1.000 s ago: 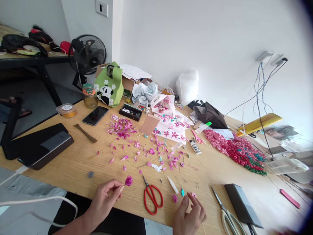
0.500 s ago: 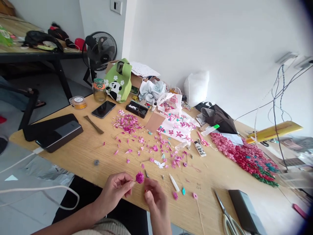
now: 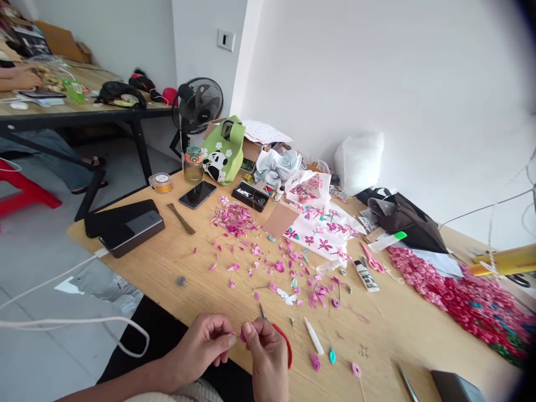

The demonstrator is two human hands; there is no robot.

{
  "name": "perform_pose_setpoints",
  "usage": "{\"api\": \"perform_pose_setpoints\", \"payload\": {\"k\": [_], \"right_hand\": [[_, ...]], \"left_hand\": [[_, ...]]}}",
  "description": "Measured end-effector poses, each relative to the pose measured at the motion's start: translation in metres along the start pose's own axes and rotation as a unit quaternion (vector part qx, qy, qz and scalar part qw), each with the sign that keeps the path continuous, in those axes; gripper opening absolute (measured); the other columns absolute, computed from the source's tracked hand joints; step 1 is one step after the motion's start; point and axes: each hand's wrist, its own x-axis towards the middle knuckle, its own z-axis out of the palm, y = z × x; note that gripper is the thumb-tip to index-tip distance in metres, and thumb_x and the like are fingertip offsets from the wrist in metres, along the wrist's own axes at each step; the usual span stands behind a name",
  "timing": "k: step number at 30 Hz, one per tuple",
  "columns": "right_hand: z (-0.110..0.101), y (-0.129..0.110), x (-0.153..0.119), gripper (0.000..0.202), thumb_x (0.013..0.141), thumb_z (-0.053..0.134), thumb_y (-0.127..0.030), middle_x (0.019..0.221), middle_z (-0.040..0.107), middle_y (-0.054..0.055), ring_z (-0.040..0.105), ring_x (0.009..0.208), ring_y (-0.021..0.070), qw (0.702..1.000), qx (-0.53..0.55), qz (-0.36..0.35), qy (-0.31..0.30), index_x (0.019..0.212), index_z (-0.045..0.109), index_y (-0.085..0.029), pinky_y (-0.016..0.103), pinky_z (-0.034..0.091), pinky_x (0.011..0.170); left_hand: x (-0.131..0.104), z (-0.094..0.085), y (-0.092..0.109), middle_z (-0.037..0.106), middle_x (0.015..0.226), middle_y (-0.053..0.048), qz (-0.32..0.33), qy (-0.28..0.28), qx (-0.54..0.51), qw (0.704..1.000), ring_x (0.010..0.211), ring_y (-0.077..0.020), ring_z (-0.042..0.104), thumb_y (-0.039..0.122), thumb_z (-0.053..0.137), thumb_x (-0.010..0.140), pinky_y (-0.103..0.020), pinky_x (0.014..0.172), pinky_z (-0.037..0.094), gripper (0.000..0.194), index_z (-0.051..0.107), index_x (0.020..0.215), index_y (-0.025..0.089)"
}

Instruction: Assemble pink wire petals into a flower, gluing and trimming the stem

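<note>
My left hand (image 3: 211,343) is closed in a pinch by the table's near edge, at the thin stem side of a small magenta flower (image 3: 243,336). Thumb and fingers of my right hand (image 3: 268,349) are pressed round the flower head, which is mostly hidden. Small scissors with red handles (image 3: 288,341) lie partly behind my right hand. To the right are a white tube (image 3: 314,336), a magenta bloom (image 3: 315,362), a teal leaf (image 3: 332,355) and a pink coil (image 3: 355,369) with a tail.
Loose pink petals (image 3: 234,218) lie heaped and scattered mid-table. Behind them are a phone (image 3: 197,195), a black case (image 3: 250,196) and a green panda bag (image 3: 226,153). A glue bottle (image 3: 365,276) and red-pink beaded strands (image 3: 452,290) lie right. Another person's hand (image 3: 27,78) shows far left.
My right hand has come in to the flower, and its fingers now cover most of it. The camera view has turned left, showing the other person's hand and a red stool.
</note>
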Motion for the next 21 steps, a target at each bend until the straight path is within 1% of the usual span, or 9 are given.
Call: {"api": "perform_pose_setpoints", "payload": {"k": [3, 6, 8, 9, 12, 14, 16, 18, 21], "right_hand": [[-0.002, 0.005, 0.004, 0.044, 0.07, 0.067, -0.056, 0.053, 0.048, -0.002, 0.039, 0.054, 0.0109, 1.0, -0.019, 0.008, -0.003, 0.055, 0.054, -0.016, 0.023, 0.034, 0.054], [-0.007, 0.006, 0.01, 0.045, 0.069, 0.067, -0.057, 0.049, 0.045, -0.002, 0.037, 0.05, 0.0099, 0.997, -0.044, 0.035, -0.046, 0.056, 0.056, -0.015, 0.023, 0.032, 0.05], [-0.009, 0.008, 0.013, 0.045, 0.07, 0.066, -0.057, 0.05, 0.046, -0.002, 0.037, 0.048, 0.0094, 0.994, -0.054, 0.047, -0.077, 0.059, 0.059, -0.014, 0.022, 0.031, 0.048], [-0.01, 0.01, 0.014, 0.044, 0.07, 0.066, -0.057, 0.05, 0.047, -0.002, 0.038, 0.047, 0.0093, 0.994, -0.055, 0.045, -0.082, 0.06, 0.061, -0.014, 0.022, 0.031, 0.047], [-0.011, 0.02, 0.018, 0.045, 0.069, 0.066, -0.057, 0.049, 0.047, -0.002, 0.038, 0.044, 0.0087, 0.997, -0.051, 0.025, -0.057, 0.06, 0.061, -0.014, 0.021, 0.03, 0.043], [-0.011, 0.029, 0.021, 0.049, 0.067, 0.065, -0.062, 0.042, 0.042, -0.004, 0.033, 0.037, 0.0074, 0.997, -0.055, 0.028, -0.04, 0.055, 0.057, -0.015, 0.02, 0.025, 0.038], [-0.01, 0.035, 0.025, 0.053, 0.065, 0.064, -0.066, 0.038, 0.04, -0.004, 0.03, 0.034, 0.0065, 0.997, -0.056, 0.039, -0.036, 0.053, 0.056, -0.015, 0.02, 0.022, 0.035], [-0.009, 0.035, 0.028, 0.054, 0.065, 0.064, -0.067, 0.038, 0.042, -0.004, 0.031, 0.033, 0.0061, 0.997, -0.049, 0.047, -0.033, 0.054, 0.057, -0.015, 0.019, 0.023, 0.035], [-0.007, 0.024, 0.03, 0.051, 0.066, 0.066, -0.064, 0.04, 0.044, -0.004, 0.033, 0.034, 0.0062, 0.996, -0.039, 0.06, -0.047, 0.056, 0.059, -0.014, 0.019, 0.027, 0.035]], "left_hand": [[0.001, 0.0, 0.001, 0.05, 0.053, 0.004, -0.015, 0.01, -0.008, 1.0, 0.047, -0.0082, 0.043, 0.038, 0.055, 0.081, -0.021, 0.047, 0.035, 0.026, 0.055, 0.07, 0.013], [0.001, 0.0, -0.001, 0.049, 0.053, 0.004, -0.028, 0.019, -0.006, 0.999, 0.048, -0.0085, 0.043, 0.037, 0.055, 0.08, -0.02, 0.046, 0.035, 0.025, 0.055, 0.07, 0.013], [0.002, -0.001, -0.003, 0.049, 0.053, 0.004, -0.036, 0.028, -0.004, 0.999, 0.048, -0.0087, 0.043, 0.037, 0.055, 0.079, -0.02, 0.046, 0.035, 0.024, 0.054, 0.071, 0.014], [0.002, -0.002, -0.003, 0.049, 0.053, 0.004, -0.039, 0.033, -0.005, 0.999, 0.047, -0.0087, 0.043, 0.036, 0.055, 0.078, -0.02, 0.046, 0.035, 0.024, 0.054, 0.071, 0.014], [0.004, -0.003, -0.006, 0.048, 0.053, 0.005, -0.047, 0.041, -0.008, 0.998, 0.046, -0.0087, 0.043, 0.035, 0.055, 0.077, -0.02, 0.044, 0.034, 0.021, 0.052, 0.071, 0.015], [0.005, -0.004, -0.006, 0.049, 0.054, 0.005, -0.05, 0.036, -0.001, 0.998, 0.046, -0.0084, 0.043, 0.033, 0.054, 0.078, -0.02, 0.044, 0.034, 0.019, 0.053, 0.072, 0.015], [0.005, -0.005, -0.006, 0.049, 0.055, 0.004, -0.042, 0.034, 0.013, 0.998, 0.046, -0.0084, 0.042, 0.032, 0.051, 0.08, -0.02, 0.046, 0.035, 0.018, 0.053, 0.073, 0.015], [0.005, -0.007, -0.004, 0.048, 0.057, 0.004, -0.02, 0.048, 0.045, 0.998, 0.049, -0.0088, 0.043, 0.029, 0.05, 0.081, -0.02, 0.049, 0.036, 0.018, 0.054, 0.071, 0.015], [0.003, -0.011, 0.0, 0.048, 0.057, 0.004, 0.016, 0.083, 0.133, 0.987, 0.053, -0.009, 0.042, 0.022, 0.049, 0.079, -0.019, 0.051, 0.033, 0.016, 0.054, 0.065, 0.016]]}}
